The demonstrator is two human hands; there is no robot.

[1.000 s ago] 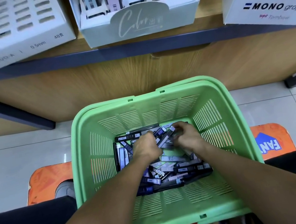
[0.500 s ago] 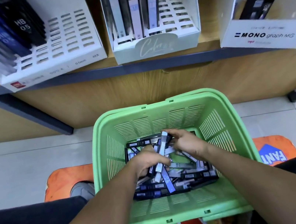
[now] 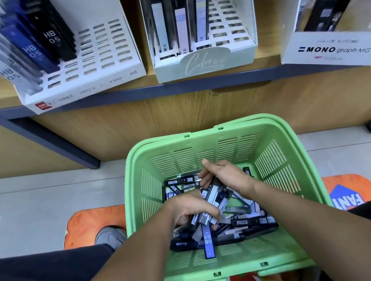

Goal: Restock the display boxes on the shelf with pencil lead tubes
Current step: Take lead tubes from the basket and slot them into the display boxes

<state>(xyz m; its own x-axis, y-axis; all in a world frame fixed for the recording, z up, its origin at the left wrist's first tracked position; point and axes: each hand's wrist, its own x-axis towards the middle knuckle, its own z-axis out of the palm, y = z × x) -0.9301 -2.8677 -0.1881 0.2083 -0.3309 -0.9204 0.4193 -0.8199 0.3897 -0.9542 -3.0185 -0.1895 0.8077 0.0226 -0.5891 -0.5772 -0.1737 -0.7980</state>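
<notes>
A green basket [image 3: 288, 167] on my lap holds a loose heap of pencil lead tubes [image 3: 248, 223]. My left hand [image 3: 188, 209] grips a bundle of several tubes, and a blue HB 0.5 tube [image 3: 207, 241] sticks down out of it. My right hand [image 3: 225, 175] reaches into the heap with its fingers curled round some tubes. On the shelf above stand a white slotted display box [image 3: 104, 63] with HB 0.5 tubes at its left, a pale green box [image 3: 206, 60] with a few tubes, and a white MONO graph MG box [image 3: 335, 49].
The wooden shelf has a dark metal front edge [image 3: 124, 95] and a slanted dark support [image 3: 58, 141]. Grey floor tiles [image 3: 31, 201] lie below, with an orange mat [image 3: 88, 226] under the basket and a grey shoe [image 3: 111, 236] on it. My dark trouser legs flank the basket.
The view has tilted up, so more of the shelf boxes shows. My left hand has gathered and lifted a bundle of tubes from the heap. My right hand stays among the tubes.
</notes>
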